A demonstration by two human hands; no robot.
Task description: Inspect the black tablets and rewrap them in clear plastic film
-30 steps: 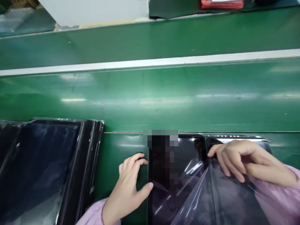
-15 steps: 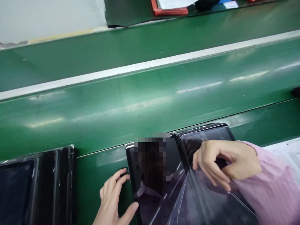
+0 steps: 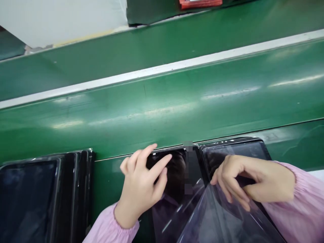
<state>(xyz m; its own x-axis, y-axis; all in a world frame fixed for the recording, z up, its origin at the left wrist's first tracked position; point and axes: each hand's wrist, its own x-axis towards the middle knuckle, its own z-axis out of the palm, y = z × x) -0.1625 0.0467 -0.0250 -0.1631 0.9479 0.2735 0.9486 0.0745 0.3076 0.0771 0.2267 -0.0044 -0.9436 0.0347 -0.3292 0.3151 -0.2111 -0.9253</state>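
Note:
A dark glossy tablet-like panel (image 3: 174,202) lies in front of me, with a second one (image 3: 253,148) beside it on the right. Clear film (image 3: 199,219) is lifted in a fold across both. My right hand (image 3: 253,179) pinches the film above the right panel, its fingers bent down. Over the upper left corner of the left panel is my left hand (image 3: 144,179), fingers apart and holding nothing. The lower parts of both panels run out of view.
Several dark panels (image 3: 27,199) lie overlapping at the left on the green bench. A green conveyor surface (image 3: 152,111) crosses behind, with a white strip (image 3: 162,70) beyond. Red items (image 3: 201,4) show at the top edge.
My left hand has moved up and right, from beside the left panel to over its top corner. The view has shifted slightly. My right hand keeps its grip on the film.

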